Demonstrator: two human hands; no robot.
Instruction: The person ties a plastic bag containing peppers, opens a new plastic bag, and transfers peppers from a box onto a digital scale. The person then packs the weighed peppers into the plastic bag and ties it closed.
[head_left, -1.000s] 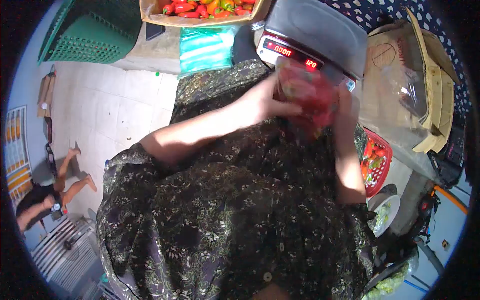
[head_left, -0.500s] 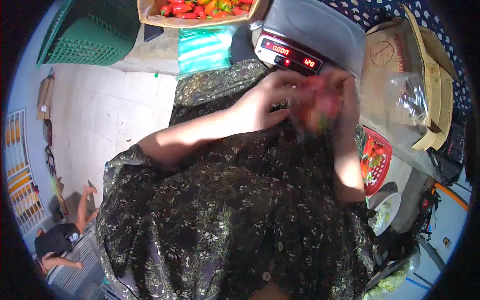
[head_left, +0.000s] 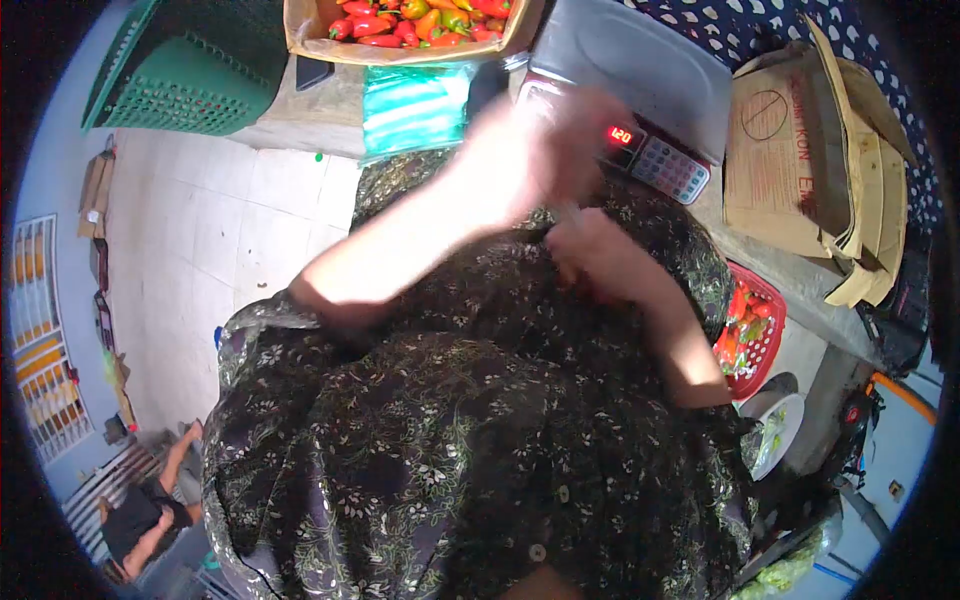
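Note:
My left hand (head_left: 555, 150) is raised in front of the scale's display and smeared by motion, so its fingers cannot be made out. Just below it, my right hand (head_left: 598, 245) is closed in a fist around the neck of a plastic bag of red peppers (head_left: 572, 275). The bag hangs dim and mostly hidden under that hand, against the dark floral clothing. A thin pale strand shows between the two hands. Behind them stands a digital scale (head_left: 630, 60), its red display reading 1.20 partly covered by my left hand.
A box of red and orange peppers (head_left: 400, 52) is at the top, beside green plastic bags (head_left: 415, 110) and a green basket (head_left: 190, 90). On the right are a cardboard box (head_left: 780, 150), a red basket of peppers (head_left: 765, 345) and a white bowl (head_left: 785, 435). A person (head_left: 145, 520) is at lower left.
Both hands were together around the bag of peppers. Now my left hand has moved up and left, while my right hand has moved left and down with the bag beneath it.

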